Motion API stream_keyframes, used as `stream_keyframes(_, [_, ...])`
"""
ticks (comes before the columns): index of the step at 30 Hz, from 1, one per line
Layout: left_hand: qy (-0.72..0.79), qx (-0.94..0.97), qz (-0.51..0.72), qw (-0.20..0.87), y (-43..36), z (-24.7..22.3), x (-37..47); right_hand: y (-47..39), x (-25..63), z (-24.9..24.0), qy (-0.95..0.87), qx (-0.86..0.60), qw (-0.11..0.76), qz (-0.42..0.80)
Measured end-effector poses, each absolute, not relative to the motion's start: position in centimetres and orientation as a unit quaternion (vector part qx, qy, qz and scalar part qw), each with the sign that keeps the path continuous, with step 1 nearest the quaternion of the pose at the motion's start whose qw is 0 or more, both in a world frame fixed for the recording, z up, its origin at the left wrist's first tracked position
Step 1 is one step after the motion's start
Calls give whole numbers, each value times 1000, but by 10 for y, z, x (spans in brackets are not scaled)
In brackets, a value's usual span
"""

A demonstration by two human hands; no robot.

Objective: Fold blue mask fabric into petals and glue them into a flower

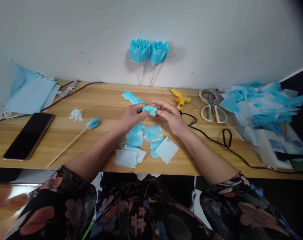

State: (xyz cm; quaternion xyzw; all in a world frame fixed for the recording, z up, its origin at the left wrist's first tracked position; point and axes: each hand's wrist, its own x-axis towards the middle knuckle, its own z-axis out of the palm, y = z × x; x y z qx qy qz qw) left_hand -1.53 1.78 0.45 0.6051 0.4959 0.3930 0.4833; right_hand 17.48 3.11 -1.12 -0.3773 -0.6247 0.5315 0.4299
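Between my two hands is a small folded blue fabric piece (pixel 150 109), raised over the middle of the desk. My left hand (pixel 133 116) pinches its left side with thumb and fingers. On the other side, my right hand (pixel 171 115) grips its right end. Just beyond the hands lies a row of folded blue petals (pixel 132 98). Below them, loose blue fabric squares (pixel 153 132) and a paler square (pixel 167 150) are spread near the desk's front edge. A stick with a small blue bud (pixel 93 123) rests left of my left forearm.
Two blue fabric flowers (pixel 139 50) on sticks lean on the wall. A yellow glue gun (pixel 181 97), its black cord and scissors (pixel 213 111) lie at right, near a heap of blue scraps (pixel 266 103). A phone (pixel 29 136) and stacked face masks (pixel 32 91) are at left.
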Motion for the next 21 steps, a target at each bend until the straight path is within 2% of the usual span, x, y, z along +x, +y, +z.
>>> stream_keyframes(9, [499,670,369,407,14,4,-15,30,173,-13,-676,-392,397,481])
stream_keyframes(17, [462,614,429,475,18,2,-15,28,172,-11,-678,-379,400,487])
stream_keyframes(21, [440,624,420,491,17,2,-13,31,173,-15,-658,-382,428,489])
